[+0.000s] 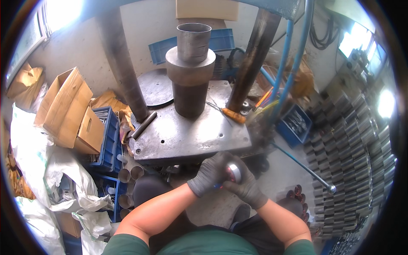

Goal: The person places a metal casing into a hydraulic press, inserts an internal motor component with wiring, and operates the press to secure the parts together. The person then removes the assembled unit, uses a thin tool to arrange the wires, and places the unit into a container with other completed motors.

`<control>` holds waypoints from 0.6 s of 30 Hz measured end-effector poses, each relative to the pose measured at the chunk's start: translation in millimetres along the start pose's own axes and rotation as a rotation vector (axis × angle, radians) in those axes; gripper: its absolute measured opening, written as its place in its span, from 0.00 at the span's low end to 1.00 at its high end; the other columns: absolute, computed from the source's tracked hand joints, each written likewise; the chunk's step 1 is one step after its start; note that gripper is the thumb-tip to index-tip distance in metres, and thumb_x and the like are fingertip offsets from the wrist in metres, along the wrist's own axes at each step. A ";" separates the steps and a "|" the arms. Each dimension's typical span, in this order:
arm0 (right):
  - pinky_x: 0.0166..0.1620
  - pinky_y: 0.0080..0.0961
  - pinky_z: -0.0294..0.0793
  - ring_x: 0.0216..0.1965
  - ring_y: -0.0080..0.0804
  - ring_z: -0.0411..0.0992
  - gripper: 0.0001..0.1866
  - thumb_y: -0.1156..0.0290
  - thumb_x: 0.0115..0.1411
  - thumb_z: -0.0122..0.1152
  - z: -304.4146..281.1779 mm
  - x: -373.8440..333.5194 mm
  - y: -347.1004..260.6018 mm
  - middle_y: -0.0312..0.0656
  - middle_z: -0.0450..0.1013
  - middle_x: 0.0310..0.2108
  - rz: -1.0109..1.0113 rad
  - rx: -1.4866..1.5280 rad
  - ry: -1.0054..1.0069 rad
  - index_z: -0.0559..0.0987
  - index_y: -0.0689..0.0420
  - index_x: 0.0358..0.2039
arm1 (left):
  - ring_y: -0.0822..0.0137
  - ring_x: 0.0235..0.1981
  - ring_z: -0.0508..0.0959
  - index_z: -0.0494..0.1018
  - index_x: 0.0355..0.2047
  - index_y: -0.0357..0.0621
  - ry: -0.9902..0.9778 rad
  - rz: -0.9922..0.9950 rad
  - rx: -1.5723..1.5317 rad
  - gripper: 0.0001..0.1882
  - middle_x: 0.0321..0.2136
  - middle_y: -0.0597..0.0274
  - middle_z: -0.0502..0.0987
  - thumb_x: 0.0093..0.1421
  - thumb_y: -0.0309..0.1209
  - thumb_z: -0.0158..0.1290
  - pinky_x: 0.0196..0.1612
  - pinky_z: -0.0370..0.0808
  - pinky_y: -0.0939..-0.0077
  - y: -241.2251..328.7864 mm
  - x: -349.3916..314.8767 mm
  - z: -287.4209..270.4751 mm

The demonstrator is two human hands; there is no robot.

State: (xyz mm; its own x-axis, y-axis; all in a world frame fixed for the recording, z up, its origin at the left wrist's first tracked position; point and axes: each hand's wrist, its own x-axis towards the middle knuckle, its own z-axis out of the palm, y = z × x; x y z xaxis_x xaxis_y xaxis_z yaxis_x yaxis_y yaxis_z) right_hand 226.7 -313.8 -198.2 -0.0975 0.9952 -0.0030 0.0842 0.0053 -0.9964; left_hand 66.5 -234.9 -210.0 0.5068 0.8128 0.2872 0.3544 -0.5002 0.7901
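Workshop: a pale wall [140, 25] backs the work area. A steel plate [191, 140] lies in front of me between two steel posts, the left post [121, 63] and the right post [250, 59]. On it stands an upright metal column [190, 100] with a wide collar [190, 70] and a tube [193, 42] above. A short rod [144, 125] lies at the plate's left; a screwdriver [233, 115] lies near its right side.

Hands: my gloved left hand [209, 174] and gloved right hand [246, 189] meet just in front of the plate's near edge. The fingers of both are curled around one round metal piece [234, 173], with a bright rim and some red showing. The gloves cover much of it, so the exact grip of each finger cannot be confirmed.

Status: the piece is picked up and held off the plate; it is not set down. At right, a tall stack of metal tubes [348, 161] stands in rows, and a few red-ended pieces [298, 191] sit beside my right knee. Judged from this view, handling of this one piece is under way and unfinished. Whether the stacked tubes are finished or waiting cannot be determined.
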 end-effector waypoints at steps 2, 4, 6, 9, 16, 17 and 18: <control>0.63 0.28 0.65 0.60 0.31 0.65 0.51 0.66 0.50 0.78 4.1 5.5 -16.4 0.43 0.64 0.60 0.015 0.011 -0.030 0.57 0.59 0.70 | 0.52 0.45 0.81 0.72 0.49 0.43 0.013 -0.001 -0.020 0.28 0.40 0.51 0.78 0.46 0.30 0.68 0.49 0.78 0.62 -9.1 -2.9 -0.8; 0.63 0.28 0.65 0.59 0.31 0.65 0.51 0.68 0.50 0.77 -0.9 5.9 -16.5 0.43 0.64 0.60 0.033 0.008 -0.037 0.57 0.59 0.70 | 0.53 0.45 0.81 0.72 0.49 0.43 0.015 0.015 -0.058 0.29 0.42 0.51 0.78 0.46 0.31 0.68 0.50 0.78 0.62 -2.1 -0.5 -5.8; 0.62 0.28 0.67 0.58 0.30 0.66 0.51 0.70 0.50 0.76 -7.7 6.5 -5.8 0.43 0.64 0.60 0.110 0.243 -0.049 0.57 0.58 0.70 | 0.54 0.48 0.80 0.71 0.53 0.41 -0.129 -0.065 -0.283 0.31 0.45 0.51 0.77 0.48 0.32 0.67 0.53 0.76 0.64 7.2 -0.2 -15.1; 0.60 0.27 0.70 0.58 0.30 0.66 0.51 0.73 0.50 0.75 -12.2 3.4 -3.3 0.42 0.65 0.59 0.196 0.353 -0.003 0.56 0.56 0.71 | 0.55 0.51 0.78 0.69 0.57 0.40 -0.134 -0.026 -0.306 0.33 0.47 0.49 0.75 0.51 0.34 0.67 0.56 0.74 0.64 3.7 -0.9 -10.8; 0.60 0.27 0.70 0.58 0.30 0.66 0.54 0.73 0.48 0.77 -7.8 2.8 -14.0 0.42 0.65 0.59 0.211 0.315 0.016 0.54 0.55 0.71 | 0.53 0.50 0.78 0.71 0.54 0.39 -0.162 -0.107 -0.322 0.31 0.46 0.47 0.76 0.50 0.34 0.66 0.55 0.75 0.63 -4.0 1.0 -5.0; 0.61 0.28 0.69 0.59 0.30 0.65 0.55 0.71 0.47 0.78 -7.8 4.3 -9.3 0.42 0.64 0.59 0.173 0.220 -0.029 0.53 0.55 0.71 | 0.52 0.47 0.79 0.73 0.51 0.40 -0.094 -0.047 -0.185 0.28 0.44 0.48 0.77 0.49 0.33 0.66 0.52 0.76 0.62 -4.5 0.1 -2.3; 0.62 0.29 0.68 0.59 0.30 0.64 0.57 0.70 0.46 0.80 -7.8 5.0 -7.1 0.42 0.64 0.59 0.135 0.124 -0.073 0.53 0.56 0.71 | 0.51 0.44 0.80 0.74 0.48 0.40 -0.027 0.014 -0.048 0.26 0.42 0.49 0.78 0.48 0.32 0.66 0.50 0.77 0.62 -2.8 0.4 -1.1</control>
State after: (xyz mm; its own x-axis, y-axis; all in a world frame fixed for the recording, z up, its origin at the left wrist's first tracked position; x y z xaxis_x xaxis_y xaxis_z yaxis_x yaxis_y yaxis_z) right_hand 233.3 -308.1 -190.5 -0.1657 0.9764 -0.1388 -0.0210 -0.1442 -0.9893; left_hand 64.8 -232.8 -211.5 0.5325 0.7973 0.2842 0.3093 -0.4959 0.8115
